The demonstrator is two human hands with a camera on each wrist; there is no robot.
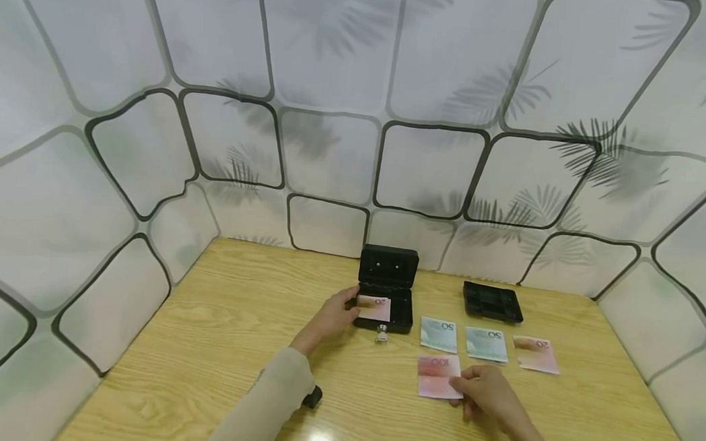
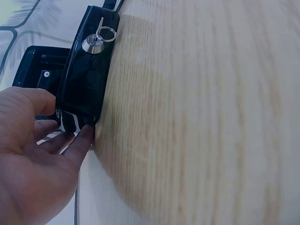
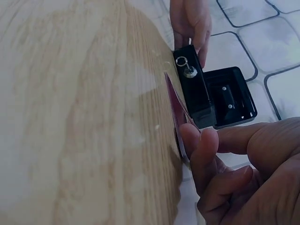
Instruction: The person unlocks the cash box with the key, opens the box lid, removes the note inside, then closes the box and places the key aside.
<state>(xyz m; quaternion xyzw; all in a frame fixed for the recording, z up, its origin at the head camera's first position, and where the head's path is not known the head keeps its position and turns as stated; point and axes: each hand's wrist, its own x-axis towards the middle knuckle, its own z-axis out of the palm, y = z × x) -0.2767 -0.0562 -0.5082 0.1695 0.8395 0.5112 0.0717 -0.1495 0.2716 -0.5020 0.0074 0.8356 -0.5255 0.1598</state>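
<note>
A small black cash box (image 1: 401, 311) stands with its lid raised, a pink 20 banknote (image 1: 374, 308) lying inside at the left. A key with a ring (image 2: 99, 36) sits in its front lock. My left hand (image 1: 334, 314) grips the box's left side, thumb over the rim and fingers against the outer wall (image 2: 77, 101). My right hand (image 1: 488, 394) pinches the right edge of a red 100 banknote (image 1: 437, 371), in front of the box and to its right. In the right wrist view the note (image 3: 177, 105) is seen nearly edge-on, tilted off the table.
Two green 50 banknotes (image 1: 439, 334) and another 20 banknote (image 1: 535, 354) lie in a row right of the box. Behind them sits a black compartment tray (image 1: 492, 302). A patterned curtain (image 1: 332, 158) closes off the wooden table's (image 1: 200, 332) back and sides.
</note>
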